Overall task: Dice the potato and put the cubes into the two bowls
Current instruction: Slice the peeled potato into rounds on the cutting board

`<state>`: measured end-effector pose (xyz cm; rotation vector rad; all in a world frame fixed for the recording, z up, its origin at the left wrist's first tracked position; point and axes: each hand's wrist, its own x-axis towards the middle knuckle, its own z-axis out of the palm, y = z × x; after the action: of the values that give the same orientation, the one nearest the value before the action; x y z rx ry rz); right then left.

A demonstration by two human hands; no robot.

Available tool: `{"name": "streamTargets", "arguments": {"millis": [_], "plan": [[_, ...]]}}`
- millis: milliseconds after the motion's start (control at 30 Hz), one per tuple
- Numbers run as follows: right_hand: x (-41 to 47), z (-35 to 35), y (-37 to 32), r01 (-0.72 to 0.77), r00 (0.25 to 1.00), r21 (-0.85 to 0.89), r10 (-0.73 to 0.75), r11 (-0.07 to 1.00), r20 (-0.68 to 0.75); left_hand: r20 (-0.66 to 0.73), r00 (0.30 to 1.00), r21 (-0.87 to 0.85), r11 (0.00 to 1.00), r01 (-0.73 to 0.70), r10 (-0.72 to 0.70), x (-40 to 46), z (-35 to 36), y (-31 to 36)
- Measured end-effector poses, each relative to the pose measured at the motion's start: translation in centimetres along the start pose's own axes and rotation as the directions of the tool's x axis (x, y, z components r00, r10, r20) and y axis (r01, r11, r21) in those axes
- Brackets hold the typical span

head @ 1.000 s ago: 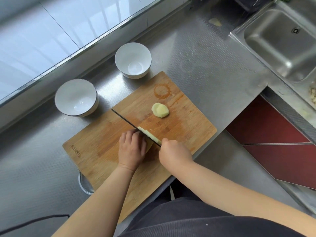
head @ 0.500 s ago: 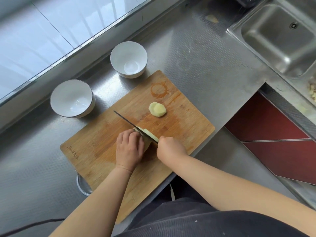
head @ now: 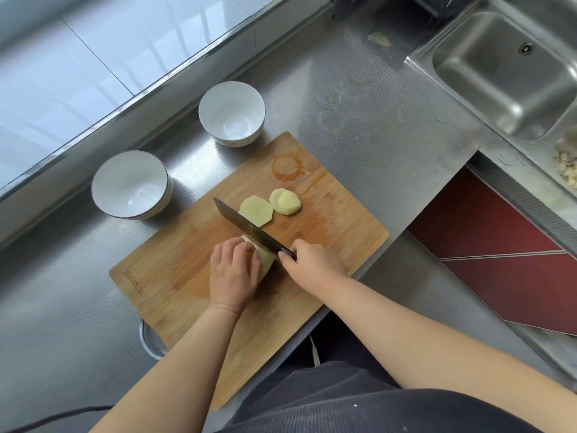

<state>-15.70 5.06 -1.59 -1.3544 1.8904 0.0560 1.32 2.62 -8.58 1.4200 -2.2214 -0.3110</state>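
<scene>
Head view: on the rectangular bamboo cutting board [head: 175, 270], the left hand [head: 232, 276] curls its fingers over the pale peeled potato [head: 265, 257] and pins it down, while the right hand [head: 315, 264] grips the handle of the dark broad-bladed knife [head: 249, 231]. The blade runs away from the right hand, just beyond the left fingertips, its flat side against the potato's cut face. Past the blade lie two flat potato slices [head: 256, 210], side by side and touching. Further beyond the left hand, off the board on the steel desk [head: 359, 120], stand two white round ceramic bowls, the nearer bowl [head: 131, 185] and the farther bowl [head: 231, 113]; both hold nothing.

The step in hand looks like slicing, so dicing proper has barely begun. To do it well, the left fingertips should stay tucked back with the knuckles guiding the blade, and each slice should match the last in thickness so the cubes come out even. The rounded potato may roll; resting it on a flat cut side would steady it.
</scene>
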Motion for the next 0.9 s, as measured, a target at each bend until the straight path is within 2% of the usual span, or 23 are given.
{"name": "streamTargets", "arguments": {"millis": [267,433,667,900], "plan": [[-1.1,0.1,0.4,0.137,0.99,-0.023,-0.137,0.99,0.02,-0.009,1.0,0.004,1.0,-0.007,0.007,-0.1,0.1,0.0],[-1.7,0.5,0.5,0.069,0.996,0.126,-0.076,0.99,0.054,0.018,1.0,0.01,1.0,0.012,-0.012,-0.2,0.0,-0.1],[-1.7,-0.4,0.9,0.015,1.0,0.134,-0.016,0.991,0.011,0.031,0.999,-0.001,1.0,0.019,-0.019,-0.1,-0.2,0.2],[-3.2,0.1,0.5,0.052,0.996,0.114,-0.042,0.992,-0.083,0.054,0.998,0.011,0.999,0.03,-0.031,-0.2,-0.3,0.2]]}}
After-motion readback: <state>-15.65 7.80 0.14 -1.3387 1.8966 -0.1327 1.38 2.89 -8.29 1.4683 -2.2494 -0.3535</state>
